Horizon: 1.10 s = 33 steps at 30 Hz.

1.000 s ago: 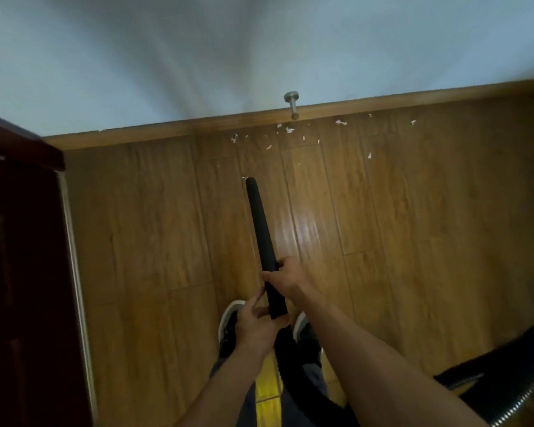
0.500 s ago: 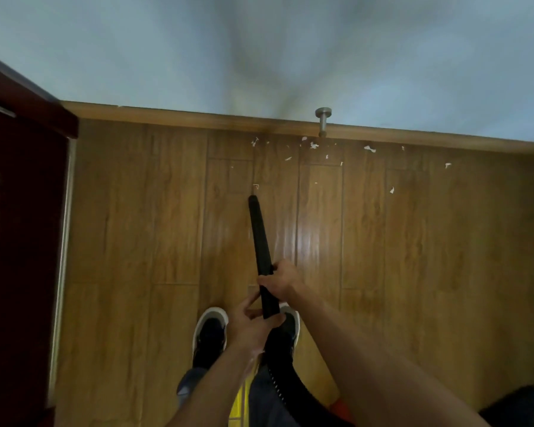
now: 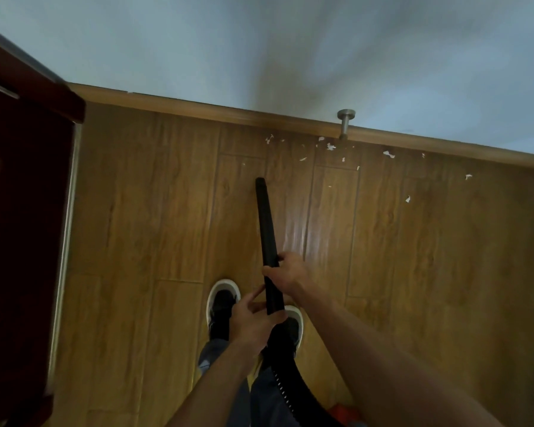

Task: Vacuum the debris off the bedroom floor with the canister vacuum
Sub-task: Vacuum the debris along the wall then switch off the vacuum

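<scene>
A black vacuum wand (image 3: 265, 223) points away from me over the wooden floor (image 3: 154, 229), its tip short of the wall. My right hand (image 3: 287, 274) grips the wand's upper part. My left hand (image 3: 253, 322) holds its lower end, where the ribbed black hose (image 3: 287, 386) joins. Small white scraps of debris (image 3: 330, 147) lie scattered along the baseboard, ahead and to the right of the tip. The canister itself is hidden; only a bit of red (image 3: 344, 409) shows at the bottom.
A dark red wooden door or cabinet (image 3: 19, 241) stands along the left side. A metal door stop (image 3: 346, 123) sticks out from the baseboard (image 3: 198, 107) at the wall. My two black shoes with white soles (image 3: 222, 306) stand below the wand.
The view has shifted, so the door stop and debris now sit further right. The wand tip stays a little short of the scraps. Both hands keep the same hold.
</scene>
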{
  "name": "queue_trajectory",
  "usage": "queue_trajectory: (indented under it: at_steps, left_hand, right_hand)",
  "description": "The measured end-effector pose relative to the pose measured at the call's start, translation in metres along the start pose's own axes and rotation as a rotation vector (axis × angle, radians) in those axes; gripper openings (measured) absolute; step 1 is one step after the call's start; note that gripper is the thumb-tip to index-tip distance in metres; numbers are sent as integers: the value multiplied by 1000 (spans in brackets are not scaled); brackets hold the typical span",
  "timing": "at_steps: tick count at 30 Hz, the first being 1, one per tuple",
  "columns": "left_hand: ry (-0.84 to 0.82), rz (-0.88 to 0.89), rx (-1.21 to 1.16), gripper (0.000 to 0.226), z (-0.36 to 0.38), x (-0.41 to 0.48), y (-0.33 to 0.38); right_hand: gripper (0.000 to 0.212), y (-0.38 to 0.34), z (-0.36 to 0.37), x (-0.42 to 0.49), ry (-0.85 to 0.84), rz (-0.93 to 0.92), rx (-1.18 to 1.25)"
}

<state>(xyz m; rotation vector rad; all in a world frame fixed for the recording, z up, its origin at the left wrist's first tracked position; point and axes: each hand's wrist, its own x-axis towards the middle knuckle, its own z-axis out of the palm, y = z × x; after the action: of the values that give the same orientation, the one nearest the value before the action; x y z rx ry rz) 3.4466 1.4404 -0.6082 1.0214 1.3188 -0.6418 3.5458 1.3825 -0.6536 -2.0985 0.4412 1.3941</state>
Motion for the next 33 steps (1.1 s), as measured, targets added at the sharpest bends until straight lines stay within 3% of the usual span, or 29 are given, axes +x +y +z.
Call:
queue_trajectory:
  at_steps: [6,17,23,27,33]
  left_hand:
    - [15,27,-9,61,-26,12,29]
    - [-10,60,26,70,-55,31,67]
    - [-64,75,14,69,-50,32,86]
    - [-92,90,12,72,-49,33,87]
    - [-82,108,23,68,-51,35,84]
  right_hand:
    - [30,-38,18,10,-11,-17,9]
    - [30,-86,25,21,26,-24,7]
    - [54,-91,16,21,65,-72,-2]
    - [67,-83,12,18,82,-93,115]
    - [61,-66,14,20,81,-114,295]
